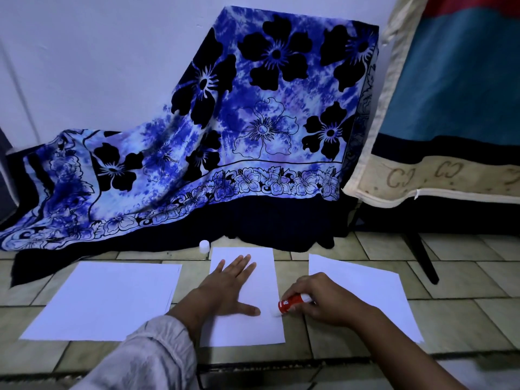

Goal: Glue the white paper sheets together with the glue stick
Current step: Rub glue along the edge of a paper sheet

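Nearest us, at 7 o'clock in the frame, we see a pale sleeve on the left arm. The left hand lies palm down on the middle sheet, fingers straight & spread, thumb pointing to 3 o'clock. The right hand, w/ bare forearm coming in from 5 o'clock, pinches the glue stick in curled fingers. The red barrel is tilted low, its tip pointing to 8 o'clock & touching the middle sheet at its right edge, near the left thumb tip but apart from it.

All paper lies on the tiled floor. At 9 o'clock from the middle sheet we see the left sheet, w/ a strip of tile between. At 3 o'clock is the right sheet, partly under the right hand.

At 11 o'clock from the middle sheet, just beside its far left corner, a small white cap stands upright. Behind it a blue floral cloth drapes down, its dark hem reaching the floor. At 2 o'clock in the frame is a blue & cream cushion; at 11 o'clock, the pale wall.
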